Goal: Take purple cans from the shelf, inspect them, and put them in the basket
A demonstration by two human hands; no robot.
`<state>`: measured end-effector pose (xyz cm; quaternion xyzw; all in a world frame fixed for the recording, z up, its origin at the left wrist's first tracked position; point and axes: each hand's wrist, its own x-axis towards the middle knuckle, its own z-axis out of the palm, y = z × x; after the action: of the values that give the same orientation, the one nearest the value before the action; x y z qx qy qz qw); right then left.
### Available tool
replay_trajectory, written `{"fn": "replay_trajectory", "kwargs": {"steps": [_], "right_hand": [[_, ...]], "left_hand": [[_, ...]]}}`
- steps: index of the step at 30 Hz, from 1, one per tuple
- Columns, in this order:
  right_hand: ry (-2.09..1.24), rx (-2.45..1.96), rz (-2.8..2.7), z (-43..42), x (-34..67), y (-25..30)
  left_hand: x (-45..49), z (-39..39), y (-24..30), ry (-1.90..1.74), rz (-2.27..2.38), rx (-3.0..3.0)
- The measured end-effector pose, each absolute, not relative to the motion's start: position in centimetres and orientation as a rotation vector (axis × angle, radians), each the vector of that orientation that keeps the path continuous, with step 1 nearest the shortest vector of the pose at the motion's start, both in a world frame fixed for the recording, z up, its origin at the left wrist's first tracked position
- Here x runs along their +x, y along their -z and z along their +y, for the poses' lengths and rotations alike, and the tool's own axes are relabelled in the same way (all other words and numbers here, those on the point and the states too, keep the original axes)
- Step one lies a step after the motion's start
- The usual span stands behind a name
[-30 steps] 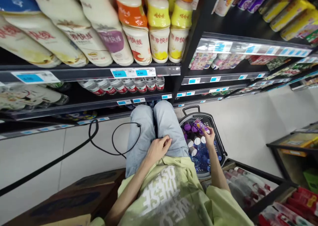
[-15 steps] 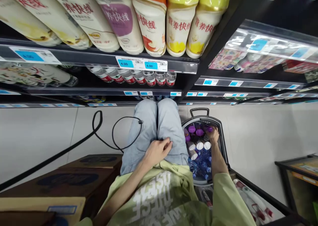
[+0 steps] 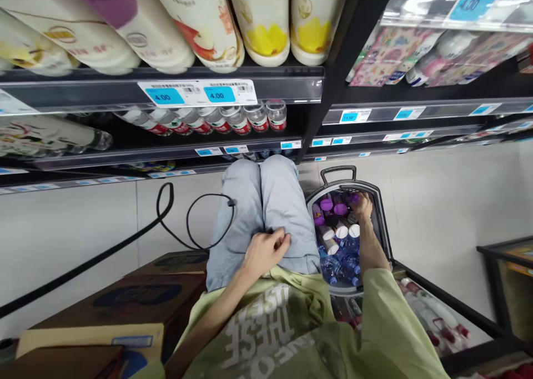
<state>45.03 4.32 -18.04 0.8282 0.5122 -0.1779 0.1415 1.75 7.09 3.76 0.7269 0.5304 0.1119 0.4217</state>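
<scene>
I stand at a store shelf and look down my own body. My left hand [image 3: 266, 251] rests on my thigh over the light jeans, fingers loosely curled and empty. My right hand [image 3: 362, 207] reaches down into a dark shopping basket [image 3: 385, 234] on the floor to my right. Its fingers are closed among the purple-capped bottles [image 3: 333, 205] at the basket's far end; which one they grip is hidden. White-capped bottles [image 3: 342, 232] and blue water bottles [image 3: 339, 262] fill the rest of the basket.
Black shelves hold big cream drink bottles [image 3: 258, 23] above 4.00 price tags [image 3: 195, 94], with small red-labelled water bottles [image 3: 250, 118] one shelf lower. A black cable [image 3: 166, 223] loops at the left. Cardboard boxes [image 3: 137, 301] sit at lower left, packed bottles [image 3: 425, 318] at lower right.
My right hand has lowered the purple bottle it held over the basket down among the other purple-capped ones. The view has tilted down and closer to the shelf. My left hand has stayed on the thigh.
</scene>
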Motion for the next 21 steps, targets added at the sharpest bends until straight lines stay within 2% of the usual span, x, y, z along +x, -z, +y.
{"fn": "replay_trajectory", "kwargs": {"steps": [11, 18, 21], "right_hand": [[0.655, 2.546, 1.433, 5.7, 45.0, 18.6], [0.529, 3.163, 1.09, 6.0, 43.3, 17.0], [0.593, 3.378, 0.998, 6.2, 40.1, 14.9]], "left_hand": [[1.9, 7.5, -3.7, -0.281, 1.346, 1.756], [1.6, 7.6, -3.5, -0.251, 1.355, 1.71], [1.3, 7.7, -3.2, -0.269, 1.37, 1.743]]}}
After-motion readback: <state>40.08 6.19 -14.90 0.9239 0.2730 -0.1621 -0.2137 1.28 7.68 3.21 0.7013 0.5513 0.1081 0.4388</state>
